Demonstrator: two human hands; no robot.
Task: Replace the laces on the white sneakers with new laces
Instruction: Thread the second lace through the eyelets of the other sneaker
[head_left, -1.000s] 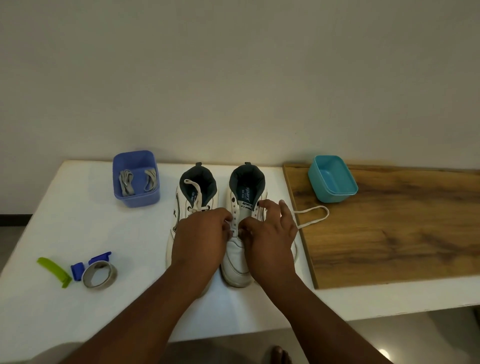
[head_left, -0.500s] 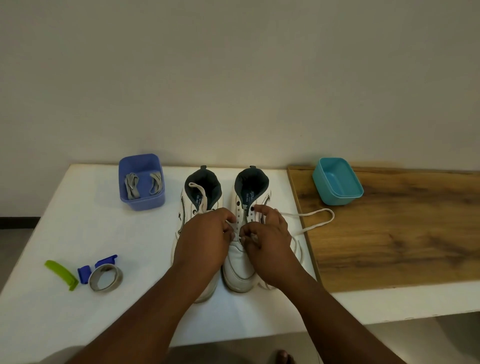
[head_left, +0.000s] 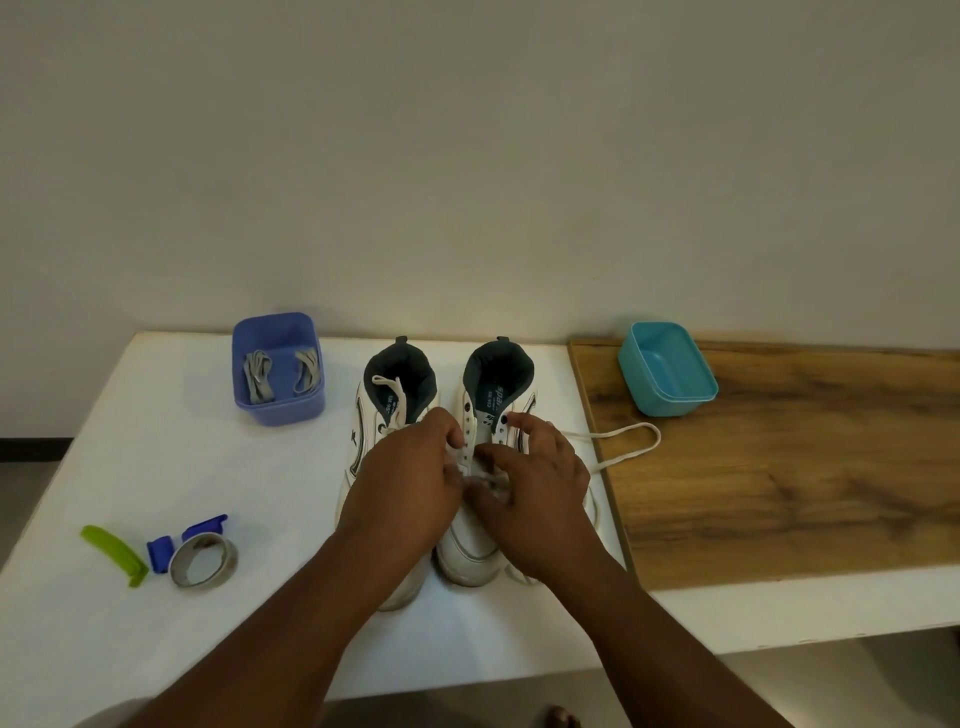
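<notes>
Two white sneakers stand side by side on the white table, toes toward me. The left sneaker (head_left: 395, 400) keeps its white lace. Over the right sneaker (head_left: 493, 395) both hands work at the eyelets. My left hand (head_left: 410, 488) pinches the white lace (head_left: 628, 447) at the shoe's middle. My right hand (head_left: 535, 488) pinches the same lace beside it, index finger lifted. A loose loop of that lace trails right onto the wooden board. Grey laces (head_left: 260, 379) lie in the purple tub (head_left: 278, 410).
An empty teal tub (head_left: 670, 400) sits on the wooden board (head_left: 805, 467) at right. At front left lie a green clip (head_left: 114, 553), a blue piece (head_left: 161, 553) and a roll of tape (head_left: 203, 561). The table's front edge is near my forearms.
The lace loop has slid further right onto the board as the lace is pulled out of the right sneaker. My right fingers have shifted from the upper eyelets down to the middle.
</notes>
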